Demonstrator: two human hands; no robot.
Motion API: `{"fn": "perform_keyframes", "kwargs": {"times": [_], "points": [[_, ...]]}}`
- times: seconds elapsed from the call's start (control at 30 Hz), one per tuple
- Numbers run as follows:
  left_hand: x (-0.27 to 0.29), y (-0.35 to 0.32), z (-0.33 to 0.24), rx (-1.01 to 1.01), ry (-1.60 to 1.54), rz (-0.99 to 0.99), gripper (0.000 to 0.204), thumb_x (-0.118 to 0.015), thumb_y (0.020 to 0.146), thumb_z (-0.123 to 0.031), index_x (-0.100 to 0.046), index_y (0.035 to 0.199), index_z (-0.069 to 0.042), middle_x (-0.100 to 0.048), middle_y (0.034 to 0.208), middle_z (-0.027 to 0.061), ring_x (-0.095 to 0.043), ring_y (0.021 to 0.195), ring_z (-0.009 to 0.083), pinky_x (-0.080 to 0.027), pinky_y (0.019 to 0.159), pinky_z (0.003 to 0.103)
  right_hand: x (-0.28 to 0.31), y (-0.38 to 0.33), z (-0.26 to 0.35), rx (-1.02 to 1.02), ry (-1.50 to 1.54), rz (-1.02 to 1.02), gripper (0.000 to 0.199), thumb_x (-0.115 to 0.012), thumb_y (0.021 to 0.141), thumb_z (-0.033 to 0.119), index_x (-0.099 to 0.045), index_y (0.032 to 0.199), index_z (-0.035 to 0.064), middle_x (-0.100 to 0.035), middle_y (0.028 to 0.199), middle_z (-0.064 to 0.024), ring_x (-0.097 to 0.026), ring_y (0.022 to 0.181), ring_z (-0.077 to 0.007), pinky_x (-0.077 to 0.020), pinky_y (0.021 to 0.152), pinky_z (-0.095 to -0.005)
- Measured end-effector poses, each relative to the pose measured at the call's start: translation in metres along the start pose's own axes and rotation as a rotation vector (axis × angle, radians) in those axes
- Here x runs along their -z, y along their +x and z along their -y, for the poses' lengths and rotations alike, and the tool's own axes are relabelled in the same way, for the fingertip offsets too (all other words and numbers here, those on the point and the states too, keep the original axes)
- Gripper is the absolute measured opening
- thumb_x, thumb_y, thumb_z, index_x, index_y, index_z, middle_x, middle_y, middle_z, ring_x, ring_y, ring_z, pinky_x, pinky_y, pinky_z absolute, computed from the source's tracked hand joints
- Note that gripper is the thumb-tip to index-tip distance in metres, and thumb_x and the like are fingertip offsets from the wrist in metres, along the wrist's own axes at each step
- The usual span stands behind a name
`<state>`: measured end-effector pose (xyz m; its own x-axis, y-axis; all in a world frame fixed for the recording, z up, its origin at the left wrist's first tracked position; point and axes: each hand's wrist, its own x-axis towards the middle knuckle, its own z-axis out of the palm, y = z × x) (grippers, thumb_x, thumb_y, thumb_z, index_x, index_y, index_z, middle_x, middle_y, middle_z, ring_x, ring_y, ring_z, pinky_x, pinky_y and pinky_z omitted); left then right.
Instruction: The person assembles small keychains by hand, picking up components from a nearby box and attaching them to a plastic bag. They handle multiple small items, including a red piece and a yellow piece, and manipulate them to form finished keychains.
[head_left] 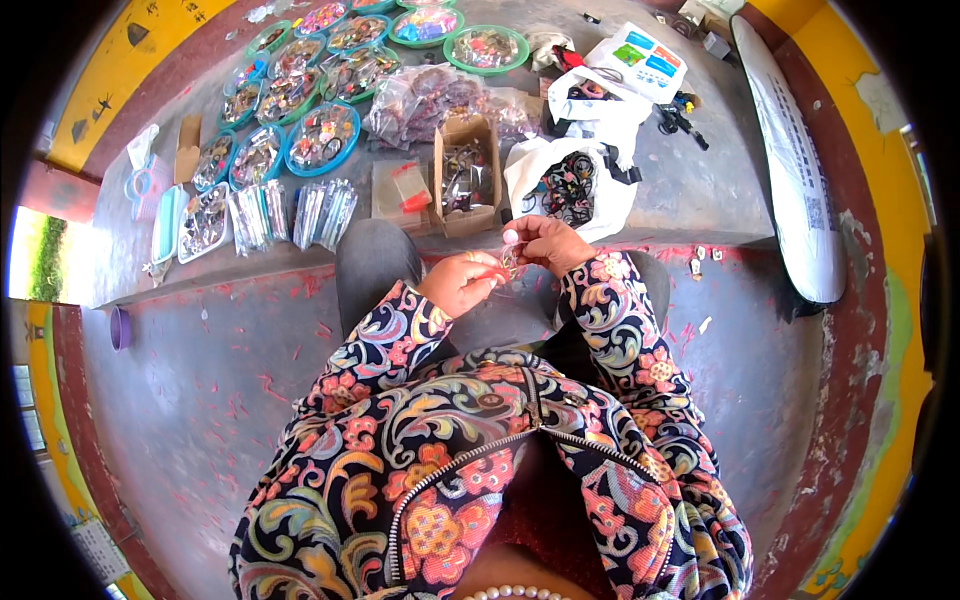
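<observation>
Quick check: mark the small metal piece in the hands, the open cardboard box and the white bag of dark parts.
small metal piece [509,265], head view, its middle between both hands' fingers.
open cardboard box [482,132], head view, its far rim.
white bag [528,160], head view, its left wall.

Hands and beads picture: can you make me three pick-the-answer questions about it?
1. Where is the open cardboard box?
A. Beyond the hands
B. Behind the person
C. On the white board

2. What colour is the bag right of the box?
A. White
B. Black
C. Purple

3. What are the hands doing?
A. Resting flat on the ground
B. Pinching a small piece between them
C. Lifting a bowl

Answers: A, the box sits on the floor past the knees. A, its plastic is white. B, the left hand and right hand meet on a tiny piece.
</observation>
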<state>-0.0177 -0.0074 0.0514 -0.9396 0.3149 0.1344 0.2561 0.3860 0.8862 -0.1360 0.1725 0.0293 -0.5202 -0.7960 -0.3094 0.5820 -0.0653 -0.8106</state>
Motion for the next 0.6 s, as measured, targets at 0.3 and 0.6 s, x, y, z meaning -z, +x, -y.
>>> {"fn": "perform_keyframes", "kwargs": {"times": [0.3, 0.6], "points": [[0.000, -0.003, -0.002, 0.298, -1.101, 0.002, 0.022, -0.046, 0.085, -0.011, -0.056, 0.096, 0.005, -0.049, 0.111, 0.0121, -0.054, 0.085, 0.0156, -0.044, 0.079, 0.028, -0.005, -0.004, 0.002, -0.152, 0.037, 0.109, 0.016, -0.057, 0.080, 0.013, -0.057, 0.091, 0.0014, -0.060, 0.073, -0.0040, -0.055, 0.054, -0.0102, -0.0438, 0.044, -0.0188], [0.002, -0.003, 0.017, 0.359, -1.091, -0.107, 0.022, -0.047, 0.085, -0.012, -0.057, 0.095, 0.005, -0.050, 0.111, 0.0124, -0.053, 0.090, 0.0153, -0.044, 0.077, 0.027, 0.001, -0.004, 0.007, -0.061, 0.151, -0.040, 0.007, -0.059, 0.076, 0.005, -0.060, 0.083, 0.0025, -0.061, 0.068, -0.0050, -0.053, 0.047, -0.0087, -0.0388, 0.036, -0.0177]]}}
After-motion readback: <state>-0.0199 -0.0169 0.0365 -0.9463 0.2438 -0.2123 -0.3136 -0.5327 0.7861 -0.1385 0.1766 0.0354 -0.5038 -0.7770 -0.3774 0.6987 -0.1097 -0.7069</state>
